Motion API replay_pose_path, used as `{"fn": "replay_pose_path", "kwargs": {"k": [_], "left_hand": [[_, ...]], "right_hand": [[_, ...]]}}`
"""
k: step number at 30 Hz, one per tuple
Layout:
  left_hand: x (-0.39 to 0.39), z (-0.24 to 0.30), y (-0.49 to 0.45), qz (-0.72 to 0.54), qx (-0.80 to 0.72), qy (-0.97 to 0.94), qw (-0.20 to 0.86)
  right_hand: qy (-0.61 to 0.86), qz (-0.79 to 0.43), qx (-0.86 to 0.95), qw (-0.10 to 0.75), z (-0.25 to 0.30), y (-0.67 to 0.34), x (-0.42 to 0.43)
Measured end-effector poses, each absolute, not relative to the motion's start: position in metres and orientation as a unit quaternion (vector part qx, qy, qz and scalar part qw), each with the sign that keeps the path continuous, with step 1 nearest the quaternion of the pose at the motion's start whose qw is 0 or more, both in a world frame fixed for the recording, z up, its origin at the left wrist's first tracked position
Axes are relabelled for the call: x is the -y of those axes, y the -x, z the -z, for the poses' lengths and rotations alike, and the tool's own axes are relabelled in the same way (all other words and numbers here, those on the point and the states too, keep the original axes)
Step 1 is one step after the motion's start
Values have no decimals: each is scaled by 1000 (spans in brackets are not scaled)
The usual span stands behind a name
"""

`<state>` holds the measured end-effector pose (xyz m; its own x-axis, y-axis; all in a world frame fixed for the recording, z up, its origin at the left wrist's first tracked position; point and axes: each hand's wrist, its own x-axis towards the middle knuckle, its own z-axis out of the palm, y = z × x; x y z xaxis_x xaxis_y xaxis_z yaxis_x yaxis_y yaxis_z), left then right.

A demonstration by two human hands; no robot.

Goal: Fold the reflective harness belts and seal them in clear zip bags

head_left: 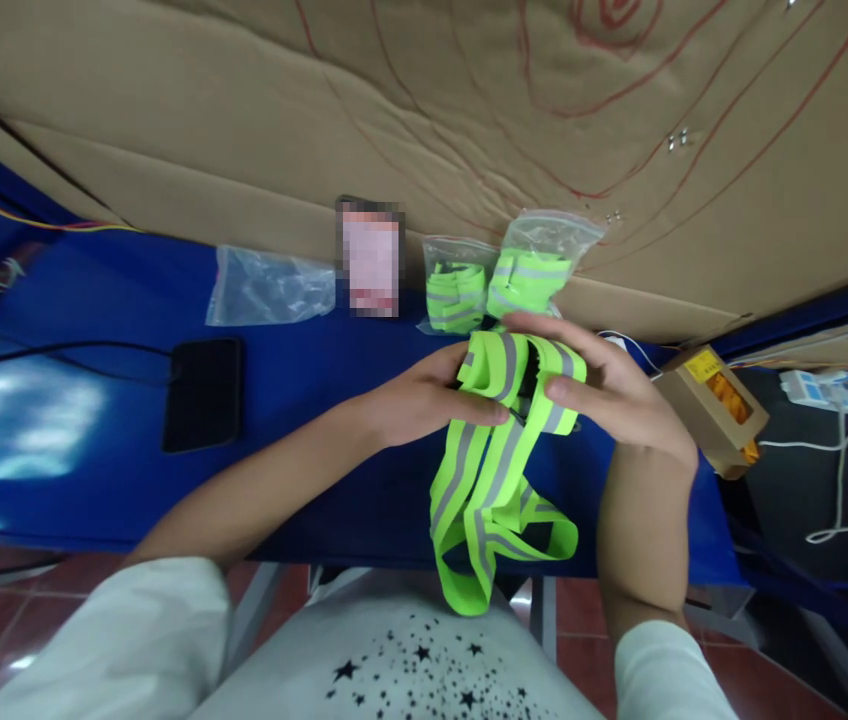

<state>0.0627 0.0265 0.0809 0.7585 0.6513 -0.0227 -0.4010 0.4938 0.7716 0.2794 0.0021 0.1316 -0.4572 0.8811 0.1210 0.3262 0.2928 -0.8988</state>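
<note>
Both my hands grip a neon yellow-green reflective strap (461, 470) with grey stripes. My left hand (431, 395) pinches its folded upper part from the left, thumb on top. On the right, my right hand (604, 380) closes round another folded section, its thumb pressing the front. A small dark piece shows between the folds; I cannot make out what it is. Loose loops hang below my hands, over the table's front edge. Just behind stand two clear zip bags, a smaller bag (456, 297) and a larger bag (533, 275), each holding similar folded neon straps.
An empty-looking clear plastic bag (274, 287) lies at the back left of the blue table (304, 370). Left of me is a black phone (203, 393) with a cable. A blurred-out card (370, 258) leans on the cardboard wall (244, 120). A small cardboard box (716, 405) stands right.
</note>
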Motion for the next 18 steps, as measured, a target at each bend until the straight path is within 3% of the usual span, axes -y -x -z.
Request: {"fn": "replay_pose_path", "kwargs": {"k": [9,18], "left_hand": [[-34,-75,-63,-313,-174,-378,854],[-30,-80,-62,-328,-172,-409,834]], "right_hand": [[464,-334,735,366,-117,-248,-4],[470,-431,664,391,-115,-251,-2]]}}
